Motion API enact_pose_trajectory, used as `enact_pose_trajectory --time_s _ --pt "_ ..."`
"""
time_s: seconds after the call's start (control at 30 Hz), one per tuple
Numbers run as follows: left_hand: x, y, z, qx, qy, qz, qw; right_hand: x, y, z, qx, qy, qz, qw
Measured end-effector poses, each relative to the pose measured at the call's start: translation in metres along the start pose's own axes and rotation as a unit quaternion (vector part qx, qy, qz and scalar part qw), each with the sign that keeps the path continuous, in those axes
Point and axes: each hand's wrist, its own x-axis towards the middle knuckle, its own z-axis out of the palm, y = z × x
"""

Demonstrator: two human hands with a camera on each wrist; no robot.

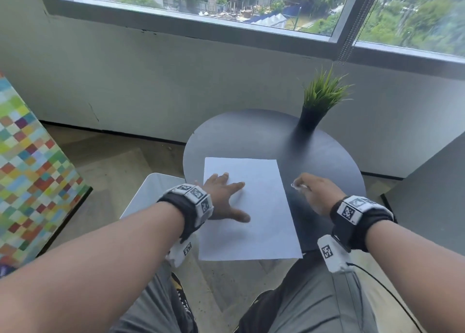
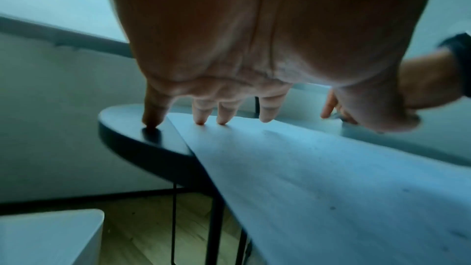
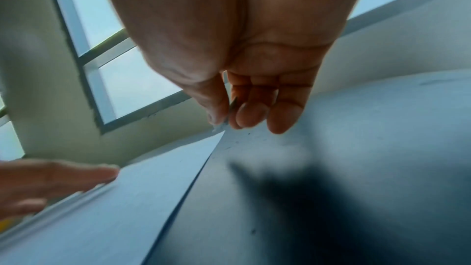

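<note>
A white sheet of paper [image 1: 261, 222] lies on a round dark table [image 1: 319, 156], its near edge hanging a little over the table's rim. My left hand [image 1: 224, 199] rests flat on the sheet's left part with fingers spread. In the left wrist view three fingertips [image 2: 221, 120] touch the paper [image 2: 305, 168] and the little finger touches the bare table [image 2: 122, 128]. My right hand [image 1: 318, 192] hovers just right of the sheet and pinches a thin clear pen-like thing [image 1: 298, 186] between thumb and forefinger. In the right wrist view the thin pen-like thing [image 3: 232, 105] points down at the paper's far right corner.
A small black pot with a green grass-like plant [image 1: 320, 98] stands at the table's far right. A white stool or box [image 1: 151, 194] sits low on the left, beside a colourful chequered panel [image 1: 32, 169]. A grey cabinet [image 1: 427, 194] stands on the right. Wall and window lie behind.
</note>
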Motion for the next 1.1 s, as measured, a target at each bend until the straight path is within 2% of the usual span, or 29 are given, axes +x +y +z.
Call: enact_pose_trajectory --time_s 0.1,0.13,0.2,0.23,0.27,0.33,0.37,0.4,0.47,0.6,0.73,0.8,0.9,1.0,1.1 --pt "-0.013 -0.015 0.003 -0.092 0.087 -0.055 0.990 -0.012 -0.003 0.001 -0.051 0.024 0.052 0.997" --pt "-0.016 -0.020 0.003 -0.120 0.119 -0.092 0.981 -0.018 -0.009 0.004 -0.063 0.027 0.040 0.997" --pt "-0.021 -0.031 0.003 -0.204 0.166 -0.182 0.947 -0.032 -0.024 0.014 -0.064 -0.013 -0.006 0.998" --pt "-0.025 -0.036 0.003 -0.292 0.167 -0.214 0.917 -0.039 -0.031 0.021 -0.067 -0.046 -0.023 0.996" --pt "-0.027 -0.039 0.004 -0.407 0.148 -0.227 0.872 -0.045 -0.038 0.028 -0.073 -0.076 -0.033 0.994" --pt "-0.033 -0.041 0.005 -0.615 0.089 -0.238 0.747 -0.055 -0.048 0.036 -0.084 -0.101 -0.041 0.990" --pt "-0.038 -0.042 0.004 -0.666 0.071 -0.245 0.701 -0.060 -0.051 0.038 -0.086 -0.103 -0.042 0.990" --pt "-0.040 -0.043 0.004 -0.678 0.057 -0.253 0.688 -0.063 -0.053 0.039 -0.087 -0.103 -0.044 0.990" --pt "-0.043 -0.044 0.006 -0.668 0.047 -0.260 0.696 -0.067 -0.056 0.042 -0.088 -0.100 -0.052 0.990" --pt "-0.047 -0.036 0.014 -0.600 0.049 -0.245 0.760 -0.070 -0.058 0.044 -0.106 -0.106 -0.067 0.986" --pt "-0.049 -0.028 0.012 -0.545 0.095 -0.155 0.818 -0.071 -0.060 0.038 -0.091 -0.112 -0.066 0.987" --pt "-0.052 -0.028 0.000 -0.525 0.132 -0.107 0.834 -0.066 -0.056 0.026 -0.065 -0.089 -0.054 0.992" --pt "-0.058 -0.027 -0.025 -0.551 0.167 -0.050 0.816 -0.052 -0.051 -0.011 0.020 0.017 -0.015 1.000" --pt "-0.063 -0.027 -0.052 -0.583 0.192 -0.005 0.789 -0.042 -0.055 -0.059 0.133 0.123 0.007 0.983" --pt "-0.072 -0.022 -0.077 -0.589 0.220 0.040 0.777 -0.045 -0.063 -0.097 0.280 0.129 -0.014 0.951"
